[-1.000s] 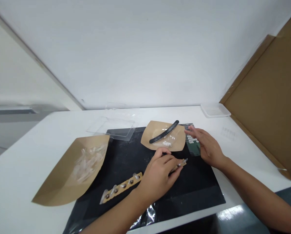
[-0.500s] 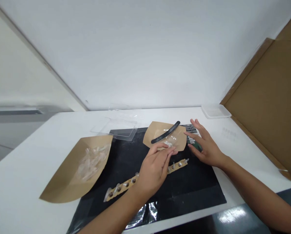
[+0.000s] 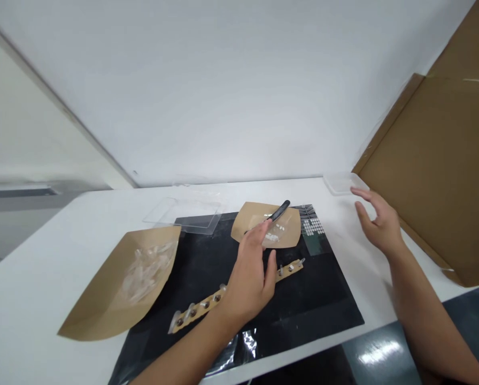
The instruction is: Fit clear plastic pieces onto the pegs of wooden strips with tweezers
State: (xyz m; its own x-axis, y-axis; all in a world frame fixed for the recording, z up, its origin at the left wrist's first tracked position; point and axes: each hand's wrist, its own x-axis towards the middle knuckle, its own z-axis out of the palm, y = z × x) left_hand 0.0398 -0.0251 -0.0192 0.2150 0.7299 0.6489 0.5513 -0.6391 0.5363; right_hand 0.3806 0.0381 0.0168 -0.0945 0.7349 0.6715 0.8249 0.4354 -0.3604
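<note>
My left hand [image 3: 249,275] hovers open over the black sheet [image 3: 303,305], fingers stretched together and thumb apart. Its fingertips overlap a black curved strip, like a nail file [image 3: 280,210]; whether they touch it I cannot tell. That strip lies across a small brown card tray [image 3: 243,215] with little white pieces [image 3: 272,236] in it. Partly behind my left hand runs a brown cardboard strip [image 3: 201,310] bearing dark round spots and clear bits. Over to the right, my right hand [image 3: 379,222] is open and raised, its fingertips close to a clear shallow plastic box [image 3: 341,187].
A larger brown card tray [image 3: 91,299] with clear plastic pieces [image 3: 147,270] stands on the left. Clear flat plastic sheets or lids [image 3: 183,214] lie behind. A cardboard panel [image 3: 435,176] rises along the right edge. White dots on a printed card [image 3: 314,230] show beside the small tray.
My right hand has moved right, from beside the small tray towards the clear plastic box. My left hand's closed fingertips have straightened and its thumb has come apart. The view has shifted slightly.
</note>
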